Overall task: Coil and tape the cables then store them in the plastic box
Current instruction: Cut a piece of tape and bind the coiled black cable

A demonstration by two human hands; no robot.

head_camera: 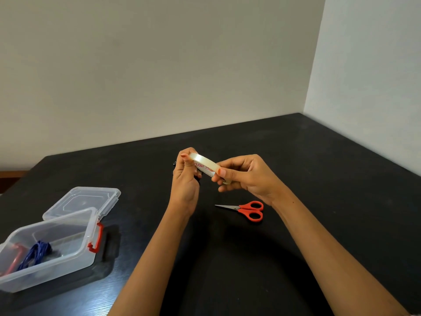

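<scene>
I am holding the tape roll [206, 166] with both hands above the middle of the desk [319, 179]. My left hand [185, 179] is pinching the far-left end of the roll, with the thumb on the rim and the fingers curled behind it. My right hand [248, 176] is pinching the near-right end between the thumb and curled fingers. The roll is sitting tilted between them, its red print facing me. Something dark is showing under my left fingers, but it is too hidden for me to tell what it is.

Just below my right hand, the scissors [247, 209] are lying flat on the desk with their blades closed and pointing left, and their red handles toward my right forearm. They are touching neither hand.

Well off to the left, the plastic box [45, 277] is standing open near the desk's front edge. Its clear lid [84, 201] is lying back behind it, and a red latch [96, 238] is hanging on its right end. Inside the box, a coiled blue cable [36, 254] is resting on the bottom. A pale wall [159, 65] is rising behind the desk.
</scene>
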